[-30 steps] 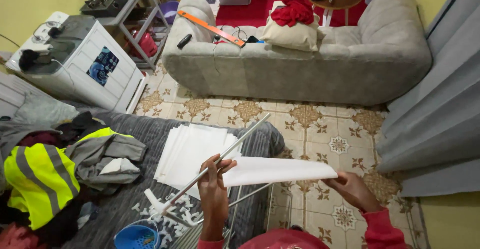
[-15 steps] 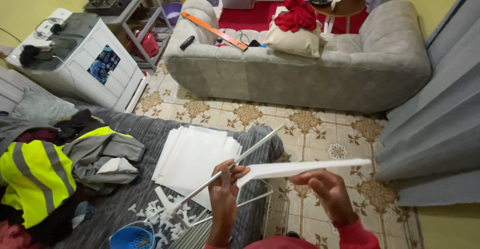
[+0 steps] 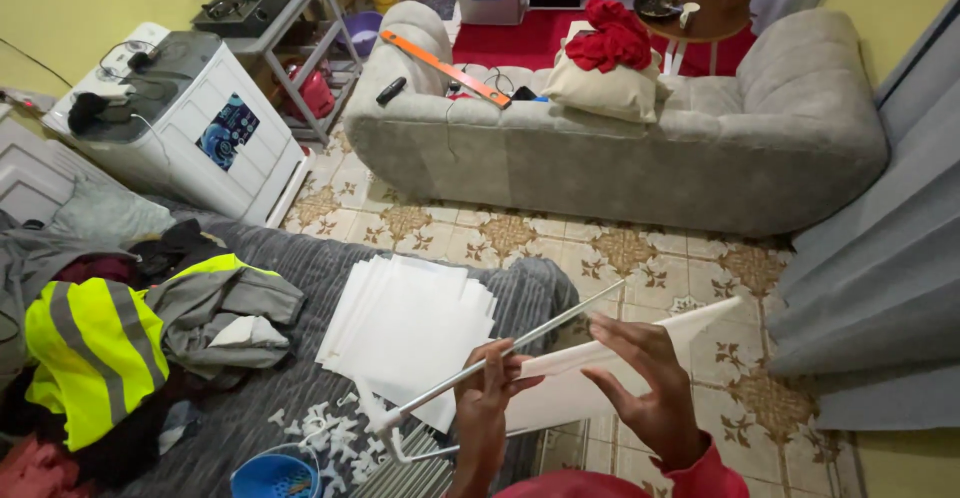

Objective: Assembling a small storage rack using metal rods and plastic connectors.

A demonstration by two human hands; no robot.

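While the left hand (image 3: 487, 390) grips a thin white rod (image 3: 500, 356) between thumb and fingers, the right hand (image 3: 648, 386) lies flat against a white panel (image 3: 620, 373), fingers spread along its upper edge and thumb below it, pinching it. That panel is held in the air over the edge of the bed (image 3: 300, 258) and the tiled floor (image 3: 560, 243), tilted so its far corner rises to the right. The rod runs slantwise from a white fitting at its lower left end, near the bed, up to the right, crossing just above the panel's top edge; whether rod and panel touch cannot be told.

On the grey bedcover to the left of the hands lies a stack of white sheets (image 3: 410, 323), fanned slightly. Below the stack, small white connectors (image 3: 330, 433) are scattered, and a blue bowl (image 3: 275, 476) sits at the lower edge. More thin rods (image 3: 405, 473) lie beside the bowl. Farther left on the bed are a yellow reflective vest (image 3: 90, 343) and grey clothing (image 3: 225, 318).

Across the floor stands a grey sofa (image 3: 640, 148) with an orange level (image 3: 445, 68), a remote (image 3: 392, 91), and a cushion (image 3: 605, 88) topped by red cloth. At the upper left stands a white washer (image 3: 190, 118).
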